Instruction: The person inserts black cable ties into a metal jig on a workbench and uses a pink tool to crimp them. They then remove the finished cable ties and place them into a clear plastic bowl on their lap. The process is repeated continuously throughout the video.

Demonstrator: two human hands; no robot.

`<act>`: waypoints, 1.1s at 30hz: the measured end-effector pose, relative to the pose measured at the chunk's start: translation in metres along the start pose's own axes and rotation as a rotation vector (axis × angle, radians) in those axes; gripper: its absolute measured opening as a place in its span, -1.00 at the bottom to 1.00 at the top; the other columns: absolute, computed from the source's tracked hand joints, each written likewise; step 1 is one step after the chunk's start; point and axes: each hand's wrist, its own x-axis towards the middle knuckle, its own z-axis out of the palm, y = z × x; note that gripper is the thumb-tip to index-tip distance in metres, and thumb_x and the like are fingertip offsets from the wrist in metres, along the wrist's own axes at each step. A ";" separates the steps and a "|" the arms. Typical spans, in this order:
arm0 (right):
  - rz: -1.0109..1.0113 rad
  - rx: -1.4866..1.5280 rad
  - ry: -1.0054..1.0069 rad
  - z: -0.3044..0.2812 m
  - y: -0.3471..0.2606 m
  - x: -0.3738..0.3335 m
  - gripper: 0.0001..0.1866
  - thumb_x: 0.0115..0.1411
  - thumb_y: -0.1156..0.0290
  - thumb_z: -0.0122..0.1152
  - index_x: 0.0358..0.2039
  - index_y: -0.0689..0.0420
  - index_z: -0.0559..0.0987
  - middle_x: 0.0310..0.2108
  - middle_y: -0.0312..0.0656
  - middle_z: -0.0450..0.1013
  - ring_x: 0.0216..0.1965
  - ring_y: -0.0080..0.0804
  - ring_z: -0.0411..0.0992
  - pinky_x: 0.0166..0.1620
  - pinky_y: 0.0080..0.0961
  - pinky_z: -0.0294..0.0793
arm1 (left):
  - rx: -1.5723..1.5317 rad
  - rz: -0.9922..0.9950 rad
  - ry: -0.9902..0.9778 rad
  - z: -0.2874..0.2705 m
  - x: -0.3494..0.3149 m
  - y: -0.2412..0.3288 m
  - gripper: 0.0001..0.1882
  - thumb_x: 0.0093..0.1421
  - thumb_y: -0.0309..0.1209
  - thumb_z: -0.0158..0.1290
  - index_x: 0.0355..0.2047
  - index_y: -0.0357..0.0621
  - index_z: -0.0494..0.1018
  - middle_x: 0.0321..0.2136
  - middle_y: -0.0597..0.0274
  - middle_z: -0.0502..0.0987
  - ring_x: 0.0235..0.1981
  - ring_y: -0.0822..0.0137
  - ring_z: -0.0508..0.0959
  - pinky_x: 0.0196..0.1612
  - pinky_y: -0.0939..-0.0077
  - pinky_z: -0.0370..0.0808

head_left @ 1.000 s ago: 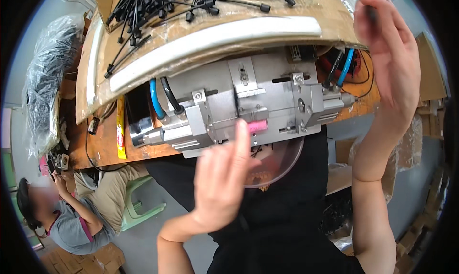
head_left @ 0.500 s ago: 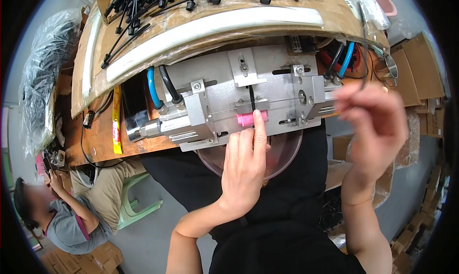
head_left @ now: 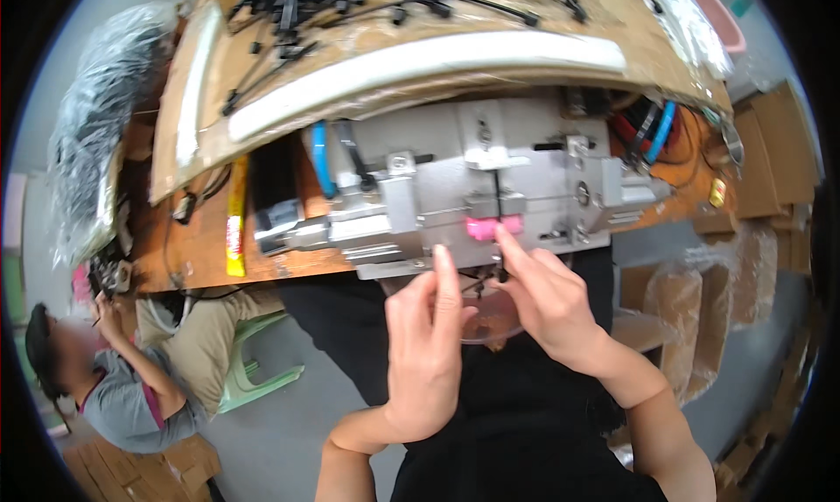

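Right grip [head_left: 556, 305] has its index fingertip at the pink block [head_left: 481, 230], nearer than my left grip [head_left: 423, 353], which is open, forefinger raised, at the block's 8 o'clock; whether the right pinches the dark piece [head_left: 502, 273] by its thumb, I cannot tell. From that right fingertip the thin black rod [head_left: 498, 191] lies at 12 o'clock, long axis roughly 12 to 6. At 6 o'clock, dark bits show in the clear bowl [head_left: 494, 329]; at 12, cardboard [head_left: 612, 25] bears tangled capped rods [head_left: 293, 12]
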 end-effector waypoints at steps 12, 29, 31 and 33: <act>-0.142 -0.261 0.247 -0.078 0.002 0.077 -0.75 -0.03 0.63 0.32 -0.28 0.26 0.53 -0.49 -0.10 0.39 -0.41 -0.15 0.39 -0.34 -0.34 0.39 | 0.040 -0.048 -0.016 -0.132 0.161 -0.129 -0.90 0.15 -0.63 0.01 -0.31 -0.29 0.47 -0.39 0.26 0.48 -0.42 0.45 0.42 -0.23 0.60 0.39; 0.116 0.130 0.513 -0.130 0.031 0.140 -0.81 0.19 0.49 0.11 -0.22 0.31 0.55 -0.45 -0.23 0.48 -0.41 -0.54 0.42 -0.31 -0.64 0.39 | 0.239 0.365 0.201 -0.053 0.084 -0.022 -0.26 -0.16 -0.77 0.18 0.15 -0.28 0.38 -0.36 0.21 0.46 -0.37 0.31 0.41 -0.26 0.51 0.45; 0.093 0.188 0.554 -0.122 0.022 0.123 -0.78 0.18 0.52 0.14 -0.16 0.30 0.53 -0.42 -0.17 0.50 -0.41 -0.49 0.43 -0.30 -0.61 0.40 | 0.199 0.375 0.079 -0.024 0.043 -0.009 -0.21 -0.20 -0.67 0.25 0.14 -0.52 0.30 -0.35 0.12 0.46 -0.33 0.22 0.43 -0.23 0.38 0.40; 0.039 0.232 0.545 -0.125 0.033 0.098 -0.72 0.24 0.54 0.14 -0.02 0.26 0.50 -0.38 -0.25 0.50 -0.40 -0.65 0.39 -0.31 -0.69 0.36 | 0.152 0.271 0.035 0.016 0.013 0.001 -0.21 -0.16 -0.65 0.23 0.18 -0.46 0.28 -0.28 0.11 0.43 -0.30 0.19 0.40 -0.17 0.33 0.35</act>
